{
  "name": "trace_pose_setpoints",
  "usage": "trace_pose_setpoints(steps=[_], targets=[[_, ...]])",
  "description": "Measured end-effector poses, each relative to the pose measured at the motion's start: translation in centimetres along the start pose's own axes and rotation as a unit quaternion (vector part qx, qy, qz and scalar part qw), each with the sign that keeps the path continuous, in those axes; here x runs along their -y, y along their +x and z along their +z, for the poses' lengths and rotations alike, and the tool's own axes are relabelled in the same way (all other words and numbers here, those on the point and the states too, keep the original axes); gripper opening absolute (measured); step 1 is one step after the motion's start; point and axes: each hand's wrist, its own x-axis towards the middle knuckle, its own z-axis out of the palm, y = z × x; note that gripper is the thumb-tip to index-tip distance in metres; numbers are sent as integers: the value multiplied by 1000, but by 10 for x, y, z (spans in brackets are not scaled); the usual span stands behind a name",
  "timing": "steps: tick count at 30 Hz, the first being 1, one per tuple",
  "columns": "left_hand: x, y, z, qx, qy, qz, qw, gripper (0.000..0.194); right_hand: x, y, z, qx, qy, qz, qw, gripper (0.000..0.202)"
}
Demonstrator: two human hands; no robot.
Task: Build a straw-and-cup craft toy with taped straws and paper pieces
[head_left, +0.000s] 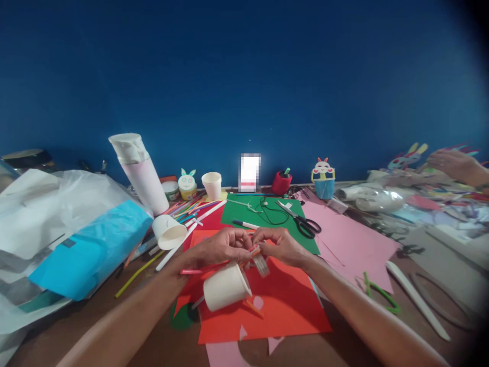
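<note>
Head view: the left hand (226,245) and the right hand (278,247) meet over an orange-red sheet (294,311), thumbs and fingertips pinching a small clear-and-red piece (261,265) between them; it is blurred, its long axis sloping from the fingertips down toward the person and slightly right, its clear end lowest. Just below the left hand, a white cup (223,289) lies on its side on that sheet; its long axis runs nearly left to right, base left, mouth facing right; a pink straw (191,271) lies sideways near the left wrist. Beyond the hands, black-handled scissors (307,226) lie partly on a green sheet (237,210), blades pointing away and left; far right, another person's hand (445,160) reaches in over a cluttered stretch of table.
</note>
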Motion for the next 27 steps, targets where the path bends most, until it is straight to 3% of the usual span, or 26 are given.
trace_pose_setpoints(steps=[11, 27], targets=[[-1, -1, -2, -1, 74, -3, 997, 18, -2, -1, -4, 27, -6, -16, 999, 15], [1, 1, -4, 0, 34, 14, 999, 15, 2, -4, -9, 57, -47, -1, 997, 21]])
